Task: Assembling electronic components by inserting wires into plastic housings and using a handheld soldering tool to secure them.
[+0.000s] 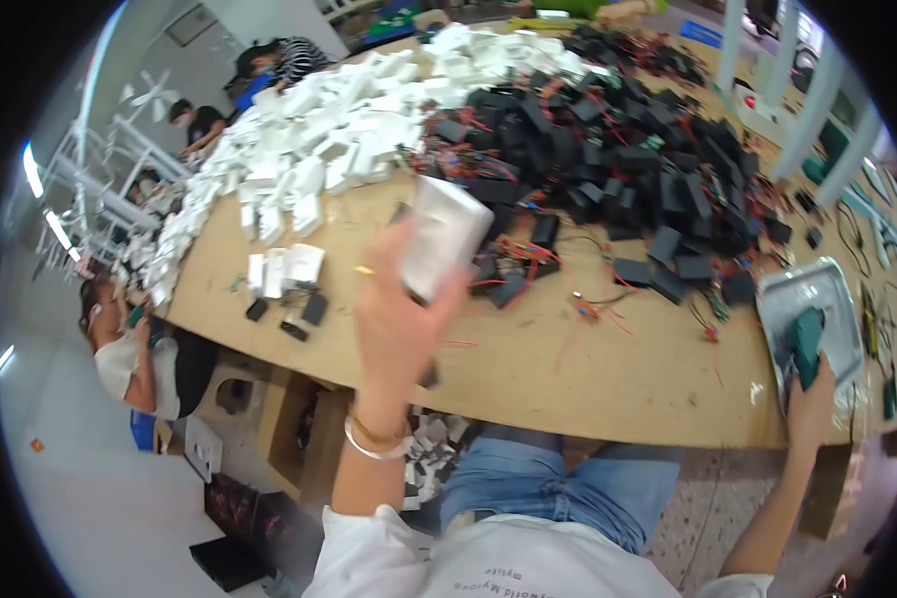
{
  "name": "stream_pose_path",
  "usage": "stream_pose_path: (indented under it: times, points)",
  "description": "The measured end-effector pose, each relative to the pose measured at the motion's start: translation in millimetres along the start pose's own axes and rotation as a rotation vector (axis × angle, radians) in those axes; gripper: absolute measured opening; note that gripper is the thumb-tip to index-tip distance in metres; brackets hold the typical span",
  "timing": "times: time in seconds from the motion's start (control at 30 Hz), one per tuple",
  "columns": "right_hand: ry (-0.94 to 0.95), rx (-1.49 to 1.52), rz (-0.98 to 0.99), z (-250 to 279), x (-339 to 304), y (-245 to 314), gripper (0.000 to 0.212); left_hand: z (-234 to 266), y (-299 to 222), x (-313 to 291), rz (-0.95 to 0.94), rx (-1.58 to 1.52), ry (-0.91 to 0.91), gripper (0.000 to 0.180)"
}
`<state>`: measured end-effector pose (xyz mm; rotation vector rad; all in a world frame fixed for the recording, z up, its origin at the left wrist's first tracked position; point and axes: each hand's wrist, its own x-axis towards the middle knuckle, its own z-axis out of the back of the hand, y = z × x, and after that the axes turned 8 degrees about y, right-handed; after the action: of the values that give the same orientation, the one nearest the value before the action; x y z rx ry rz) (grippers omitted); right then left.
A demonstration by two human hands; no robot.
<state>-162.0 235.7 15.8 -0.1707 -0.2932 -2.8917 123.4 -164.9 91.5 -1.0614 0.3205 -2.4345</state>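
My left hand (394, 324), raised over the table, is closed around a white plastic casing (447, 234). Motion blurs both, and a dark piece shows at the casing's edge. On the right, my right hand (812, 404) grips the handle of a green power screwdriver (807, 337). The tool lies over a silver tray (847, 299) at the table's right side; its tip cannot be made out. Ahead of my left hand spread a heap of white casings (339, 110) and a heap of black box-shaped modules (658, 189) with red wires.
A few white casings (294, 264) and small black parts (304, 317) lie apart on the wooden table (628, 384). White posts (832, 110) rise at the right, beside hand tools (872, 324). A seated person (135, 359) works at the left. Cardboard boxes (287, 424) stand below the table.
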Motion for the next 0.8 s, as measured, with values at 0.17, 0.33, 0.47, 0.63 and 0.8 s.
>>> stream_pose_path:
  times: [0.17,0.33,0.47,0.63,0.8]
  points:
    - [0.110,0.091,0.093,-1,14,-2,0.058,62,135,37,0.323,0.583,-0.064,0.056]
    - [0.143,0.138,0.075,1,18,13,0.061,53,191,56,0.630,0.792,0.269,0.062]
    - [0.133,0.107,-0.011,3,16,9,0.063,4,192,83,0.496,0.977,0.366,0.057]
    - [0.116,0.028,0.033,8,9,26,0.065,-41,259,130,0.164,0.702,0.206,0.054]
    - [0.247,-0.060,-0.101,26,-1,46,0.069,-74,263,162,0.328,0.626,0.298,0.057]
